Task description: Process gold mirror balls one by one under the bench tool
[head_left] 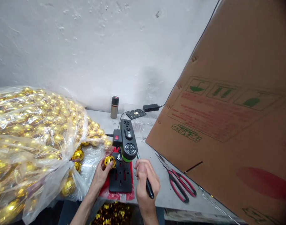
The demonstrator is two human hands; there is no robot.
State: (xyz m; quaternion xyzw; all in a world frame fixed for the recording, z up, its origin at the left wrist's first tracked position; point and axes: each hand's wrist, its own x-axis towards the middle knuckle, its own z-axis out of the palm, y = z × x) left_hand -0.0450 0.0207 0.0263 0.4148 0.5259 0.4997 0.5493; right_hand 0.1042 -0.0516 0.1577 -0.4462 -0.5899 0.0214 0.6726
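Observation:
My left hand (101, 175) pinches a shiny gold mirrored ball (109, 161) at the left side of a small black bench machine's slotted base plate (120, 184). Above the plate stands the machine's black head (128, 137), with round grilles, buttons and a green band. A switch box with a red rocker (117, 137) sits at its left. My right hand (147, 184) is closed round a black-handled lever (149, 189), whose metal rod runs up towards the head. The ball's contact with the tool under the head is hard to make out.
A large clear bag of gold balls (39, 122) fills the left, with loose balls (69, 186) beside it. Red-handled scissors (178, 181) lie right, below a big cardboard box (222, 125). Behind are a small bottle (114, 107), a dark patterned slab (135, 114) and a power adapter (151, 107).

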